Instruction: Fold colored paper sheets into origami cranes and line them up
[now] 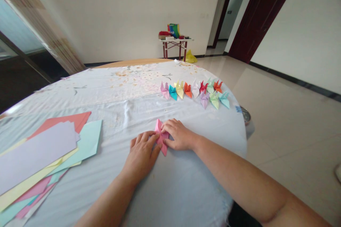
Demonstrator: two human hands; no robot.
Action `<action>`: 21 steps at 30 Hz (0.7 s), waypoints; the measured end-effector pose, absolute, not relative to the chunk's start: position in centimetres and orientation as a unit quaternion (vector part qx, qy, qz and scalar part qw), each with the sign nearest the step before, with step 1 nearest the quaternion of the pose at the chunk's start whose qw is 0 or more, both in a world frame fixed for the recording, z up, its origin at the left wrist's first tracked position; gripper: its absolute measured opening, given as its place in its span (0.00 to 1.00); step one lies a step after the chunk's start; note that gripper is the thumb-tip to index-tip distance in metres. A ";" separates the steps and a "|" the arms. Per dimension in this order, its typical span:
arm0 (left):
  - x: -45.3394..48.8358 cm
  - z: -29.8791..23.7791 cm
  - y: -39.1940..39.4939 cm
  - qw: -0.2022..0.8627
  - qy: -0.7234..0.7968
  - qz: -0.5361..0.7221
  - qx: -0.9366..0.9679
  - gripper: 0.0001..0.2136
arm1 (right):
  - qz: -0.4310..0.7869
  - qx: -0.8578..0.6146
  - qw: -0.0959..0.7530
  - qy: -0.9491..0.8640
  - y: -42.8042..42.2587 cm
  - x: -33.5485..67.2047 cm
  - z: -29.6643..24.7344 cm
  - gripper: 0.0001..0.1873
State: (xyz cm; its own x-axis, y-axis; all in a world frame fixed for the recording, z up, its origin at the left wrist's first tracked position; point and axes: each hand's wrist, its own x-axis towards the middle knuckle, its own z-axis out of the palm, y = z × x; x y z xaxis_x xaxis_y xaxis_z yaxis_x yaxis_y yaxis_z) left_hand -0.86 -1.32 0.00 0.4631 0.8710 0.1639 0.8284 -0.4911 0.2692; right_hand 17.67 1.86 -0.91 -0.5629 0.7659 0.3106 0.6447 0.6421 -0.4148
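Observation:
A pink folded paper piece (161,137) lies on the round table's pale cloth (170,184). My left hand (142,154) rests palm down with its fingertips pressing the paper's left edge. My right hand (178,135) lies over the paper's right side, fingers curled and pressing it down. Both hands touch the same pink piece.
A fanned stack of coloured paper sheets (39,156) lies at the left. Several finished paper cranes (195,92) stand in rows at the far right of the table. Beyond, a small side table (174,44) with bags stands by the wall; a doorway opens at the right.

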 end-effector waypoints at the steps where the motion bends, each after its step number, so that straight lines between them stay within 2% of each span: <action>1: -0.7 0.0 -1.4 0.069 0.506 0.136 0.849 0.15 | 0.127 -0.404 0.236 -0.875 1.9 17.7 -0.9 0.14; 8: 0.0 0.6 -2.2 0.037 0.513 0.115 0.850 0.15 | 0.127 -0.404 0.243 -0.873 1.6 17.6 -0.9 0.15; 13: 0.2 0.9 -2.4 0.015 0.507 0.102 0.856 0.15 | 0.083 -0.422 0.259 -0.865 1.3 17.3 -0.3 0.19; 21: 0.1 0.7 -2.4 0.017 0.493 0.110 0.863 0.12 | 0.056 -0.444 0.199 -0.872 1.5 16.7 -0.2 0.20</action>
